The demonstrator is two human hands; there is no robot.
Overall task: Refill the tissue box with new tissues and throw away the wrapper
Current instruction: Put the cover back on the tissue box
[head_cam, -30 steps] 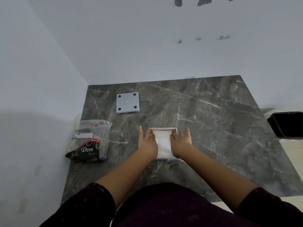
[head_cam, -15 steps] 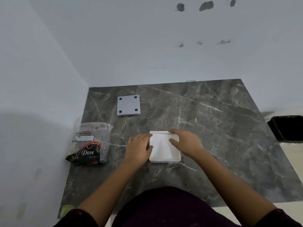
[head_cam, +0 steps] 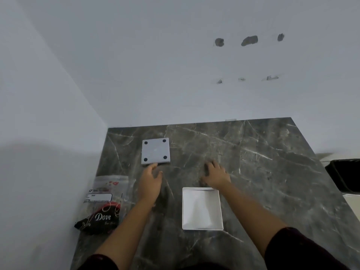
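Observation:
The white tissue box (head_cam: 202, 208) lies open on the dark marble table, with white tissues filling it. Its grey square lid (head_cam: 155, 151), with a black pad at each corner, lies upside down farther back on the left. My left hand (head_cam: 150, 182) is open, its fingertips just short of the lid's near edge. My right hand (head_cam: 215, 175) is open and spread flat on the table just beyond the box. The clear wrapper with a black Dove label (head_cam: 103, 205) lies at the table's left edge.
White walls close in the marble table (head_cam: 263, 172) at the back and the left. A black bin (head_cam: 344, 175) stands off the table's right edge.
Both hands have left the tissue box and moved away from me. The left hand has reached up toward the lid, and the right has gone past the box's far edge.

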